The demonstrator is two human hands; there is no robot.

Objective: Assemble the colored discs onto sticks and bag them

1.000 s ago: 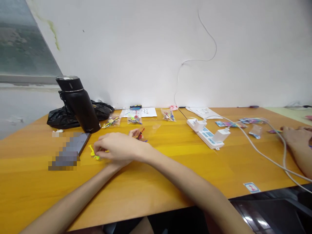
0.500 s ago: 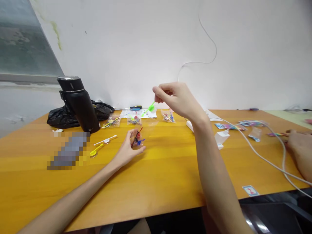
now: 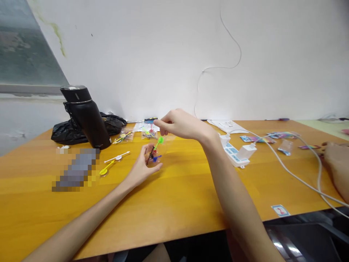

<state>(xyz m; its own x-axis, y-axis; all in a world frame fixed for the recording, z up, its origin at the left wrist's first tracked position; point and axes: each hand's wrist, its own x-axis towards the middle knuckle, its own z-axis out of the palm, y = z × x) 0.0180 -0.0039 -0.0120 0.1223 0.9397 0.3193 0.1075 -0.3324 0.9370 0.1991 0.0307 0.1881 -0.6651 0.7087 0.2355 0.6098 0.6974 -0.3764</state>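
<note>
My left hand (image 3: 142, 168) rests on the orange table (image 3: 174, 189) and holds a small clear bag (image 3: 153, 156) with red, black and blue plastic sticks in it. My right hand (image 3: 182, 125) hovers just above it, pinching a green plastic stick (image 3: 159, 141) whose tip points down at the bag's mouth. A white stick (image 3: 117, 157) and a yellow stick (image 3: 106, 168) lie loose on the table to the left of my left hand.
A black flask (image 3: 86, 115) and a black plastic bag (image 3: 64, 131) stand at the back left. Several filled clear bags (image 3: 148, 134) lie along the wall. A white power strip (image 3: 235, 153) with chargers and cables is on the right, near another person's hand (image 3: 336, 162).
My right hand picked the green stick off the table beside the yellow one, lifted it high, and has now lowered it to the bag held by my left hand.
</note>
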